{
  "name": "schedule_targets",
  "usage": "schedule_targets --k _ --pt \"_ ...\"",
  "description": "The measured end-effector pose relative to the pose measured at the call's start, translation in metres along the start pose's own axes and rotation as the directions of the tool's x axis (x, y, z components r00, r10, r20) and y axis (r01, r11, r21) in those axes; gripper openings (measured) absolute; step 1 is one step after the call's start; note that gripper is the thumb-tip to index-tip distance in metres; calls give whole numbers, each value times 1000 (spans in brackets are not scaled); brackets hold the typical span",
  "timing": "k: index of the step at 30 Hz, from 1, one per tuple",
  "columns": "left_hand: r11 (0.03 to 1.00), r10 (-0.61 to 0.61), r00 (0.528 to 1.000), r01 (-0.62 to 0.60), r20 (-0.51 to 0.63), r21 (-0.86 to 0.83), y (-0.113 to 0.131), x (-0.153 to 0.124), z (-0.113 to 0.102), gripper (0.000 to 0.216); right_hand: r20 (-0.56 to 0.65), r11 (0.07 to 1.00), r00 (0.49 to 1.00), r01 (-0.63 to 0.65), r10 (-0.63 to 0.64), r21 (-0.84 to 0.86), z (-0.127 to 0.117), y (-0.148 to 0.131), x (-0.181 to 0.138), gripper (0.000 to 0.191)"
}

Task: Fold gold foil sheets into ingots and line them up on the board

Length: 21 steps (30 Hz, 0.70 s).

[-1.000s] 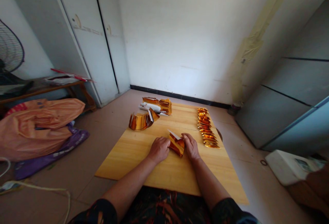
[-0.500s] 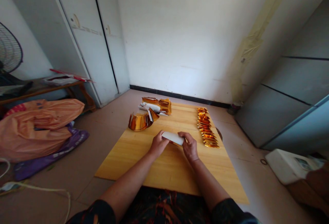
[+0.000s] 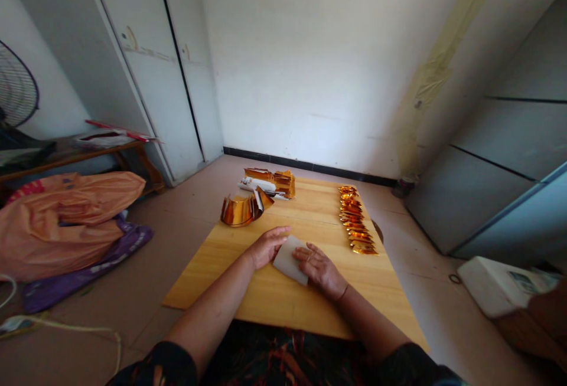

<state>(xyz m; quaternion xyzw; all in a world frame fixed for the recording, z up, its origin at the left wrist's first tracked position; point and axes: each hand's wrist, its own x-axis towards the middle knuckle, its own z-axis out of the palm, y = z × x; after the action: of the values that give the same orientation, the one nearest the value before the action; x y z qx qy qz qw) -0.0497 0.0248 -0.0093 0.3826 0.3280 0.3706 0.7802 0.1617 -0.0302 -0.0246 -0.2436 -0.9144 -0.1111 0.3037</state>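
Note:
A sheet of paper, pale on the side that shows, lies near the middle of the wooden board. My right hand rests on its right part with the fingers stretched out flat. At the sheet's upper left edge is my left hand, its fingers extended and apart from the thumb. Beyond my left hand stands a curved stack of gold foil paper. More gold and white paper is piled behind that stack. Along the board's right side runs a row of folded gold foil pieces.
Left of the board, an orange bag and a purple bag lie on the floor near a low wooden bench. A white box stands on the right. A wall and grey cabinets surround the board.
The paper has come down from between both hands onto the board and turned. My right hand has flattened over it, and my left hand has loosened its grip and opened.

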Motion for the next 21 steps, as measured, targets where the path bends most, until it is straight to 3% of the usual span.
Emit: schedule_targets --k 2,5,9,11,14,21 --pt "991 -6 1000 3 22 135 0 3 -2 62 65 999 997 38 -37 -23 -2 -5 -3 21" --pt "960 33 999 -39 25 279 1 8 0 52 66 993 995 78 -72 -87 0 -6 -5 21" --pt "873 171 985 -138 -28 467 -6 14 6 57 8 990 1000 -11 13 -140 6 -1 -7 22" --pt "753 283 958 -188 -52 631 -13 18 7 55 8 992 998 -60 61 -110 6 1 -5 22" --pt "498 406 914 -209 -13 842 -22 22 7 52 75 997 995 -70 73 -34 4 -2 -1 21" --pt "150 497 866 -34 -46 988 -28 10 9 38 197 971 964 -206 180 119 0 -4 -3 22"
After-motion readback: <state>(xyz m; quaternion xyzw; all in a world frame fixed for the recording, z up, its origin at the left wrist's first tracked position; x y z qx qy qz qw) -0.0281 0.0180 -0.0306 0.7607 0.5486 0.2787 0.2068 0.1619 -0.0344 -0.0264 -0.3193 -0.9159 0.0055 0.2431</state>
